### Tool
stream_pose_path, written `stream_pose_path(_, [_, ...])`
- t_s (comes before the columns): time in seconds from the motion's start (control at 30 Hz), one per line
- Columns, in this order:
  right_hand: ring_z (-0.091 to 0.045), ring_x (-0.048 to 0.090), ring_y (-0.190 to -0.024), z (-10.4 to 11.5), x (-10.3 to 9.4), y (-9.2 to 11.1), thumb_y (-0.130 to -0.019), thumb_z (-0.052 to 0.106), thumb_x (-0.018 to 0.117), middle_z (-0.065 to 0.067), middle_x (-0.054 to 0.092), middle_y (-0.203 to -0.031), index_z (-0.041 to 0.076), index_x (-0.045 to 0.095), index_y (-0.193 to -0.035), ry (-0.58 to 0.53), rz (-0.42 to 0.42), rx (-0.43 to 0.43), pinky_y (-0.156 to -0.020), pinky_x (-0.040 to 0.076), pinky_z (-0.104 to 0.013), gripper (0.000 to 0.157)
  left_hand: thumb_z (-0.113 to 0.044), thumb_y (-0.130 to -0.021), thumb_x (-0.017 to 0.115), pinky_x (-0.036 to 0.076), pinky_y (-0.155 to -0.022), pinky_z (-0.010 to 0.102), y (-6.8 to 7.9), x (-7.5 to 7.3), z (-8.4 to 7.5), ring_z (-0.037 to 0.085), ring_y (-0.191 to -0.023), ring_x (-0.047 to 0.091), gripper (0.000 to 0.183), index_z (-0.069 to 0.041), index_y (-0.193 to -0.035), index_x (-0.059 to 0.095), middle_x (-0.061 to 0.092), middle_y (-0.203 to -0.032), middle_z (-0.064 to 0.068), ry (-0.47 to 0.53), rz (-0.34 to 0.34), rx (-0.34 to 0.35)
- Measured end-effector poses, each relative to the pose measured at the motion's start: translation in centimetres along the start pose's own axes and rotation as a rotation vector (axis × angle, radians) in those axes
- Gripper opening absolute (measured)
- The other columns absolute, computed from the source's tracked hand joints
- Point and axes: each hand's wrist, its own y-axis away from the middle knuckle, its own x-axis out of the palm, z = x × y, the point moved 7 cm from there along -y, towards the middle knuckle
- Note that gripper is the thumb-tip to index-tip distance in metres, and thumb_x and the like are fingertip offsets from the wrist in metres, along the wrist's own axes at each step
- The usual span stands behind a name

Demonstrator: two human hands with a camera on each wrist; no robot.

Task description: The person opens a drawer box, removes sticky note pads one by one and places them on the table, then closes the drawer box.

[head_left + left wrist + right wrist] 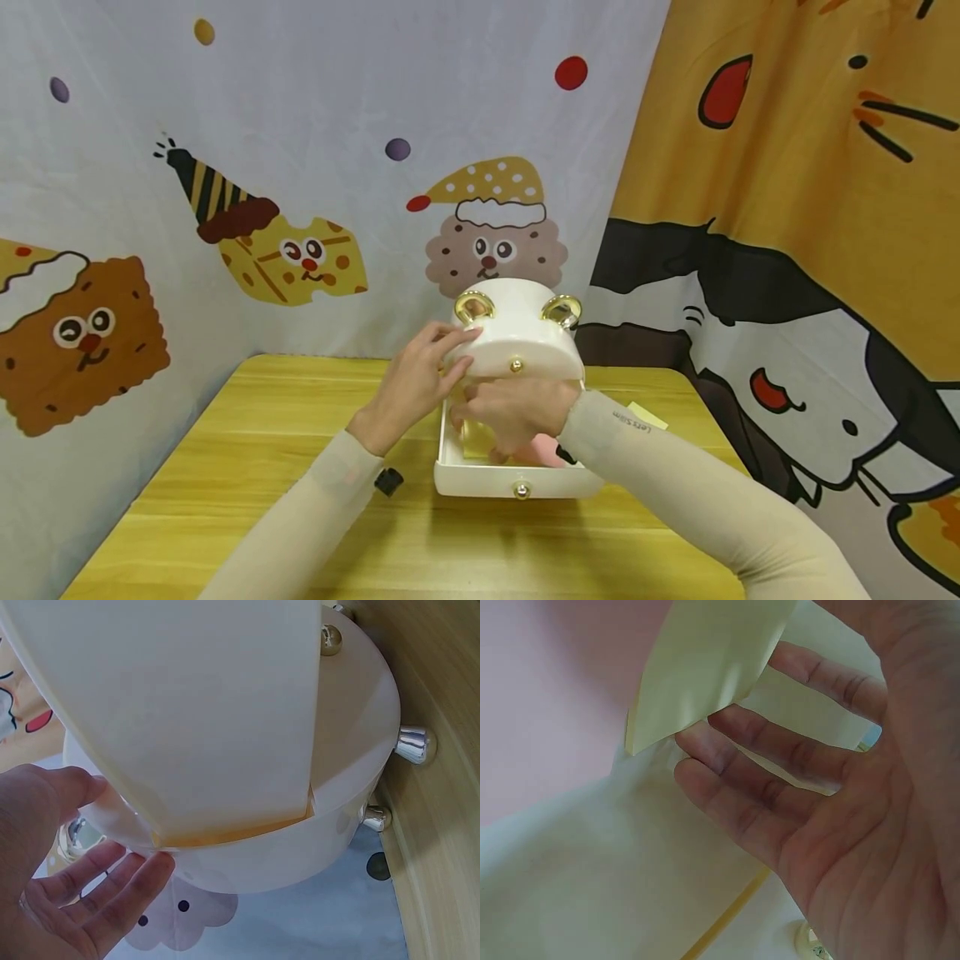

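One wooden table (247, 433) bears a white box (517, 340), its drawer (480, 482) pulled out. The left hand (412, 375), thumb apart from fingers, touches the box's side; the right hand (517, 408) touches a yellow pad (705, 667) inside the drawer, pinching or not, I cannot tell.

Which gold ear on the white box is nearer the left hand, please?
The left ear in the head view, just above the left hand; the right ear sits farther away.

a cartoon-printed curtain (337, 142) hangs behind a wood-grain table (277, 429).
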Motion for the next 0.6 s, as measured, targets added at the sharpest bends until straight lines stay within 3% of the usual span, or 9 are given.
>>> stream_pose_path(0.17, [-0.009, 0.070, -0.100, -0.26, -0.04, 0.15, -0.090, 0.053, 0.100, 0.005, 0.079, -0.128, 0.041, 0.075, -0.145, -0.056, 0.015, 0.005, -0.092, 0.063, -0.029, 0.062, -0.019, -0.111, 0.083, 0.063, -0.069, 0.030, -0.05, -0.06, 0.10, 0.027, -0.090, 0.076, 0.046, -0.021, -0.156, 0.076, 0.074, -0.139, 0.013, 0.004, 0.011, -0.011])
stream_pose_path(0.37, [-0.007, 0.069, -0.094, -0.34, -0.44, 0.37, -0.092, 0.057, 0.097, 0.005, 0.079, -0.134, 0.042, 0.073, -0.149, -0.023, 0.025, 0.000, -0.087, 0.062, -0.026, 0.064, -0.020, -0.113, 0.082, 0.063, -0.070, 0.030, -0.05, -0.05, 0.20, 0.025, -0.090, 0.076, 0.045, -0.022, -0.157, 0.075, 0.074, -0.139, 0.012, 0.006, 0.030, -0.028])
stream_pose_path(0.6, [-0.010, 0.070, -0.102, -0.39, -0.76, 0.82, -0.091, 0.053, 0.098, 0.000, 0.074, -0.144, 0.040, 0.074, -0.150, -0.046, -0.002, 0.010, -0.085, 0.065, -0.028, 0.064, -0.020, -0.113, 0.081, 0.062, -0.069, 0.029, -0.04, -0.12, 0.03, 0.025, -0.088, 0.075, 0.045, -0.021, -0.157, 0.075, 0.074, -0.139, 0.013, 0.010, 0.034, -0.028])
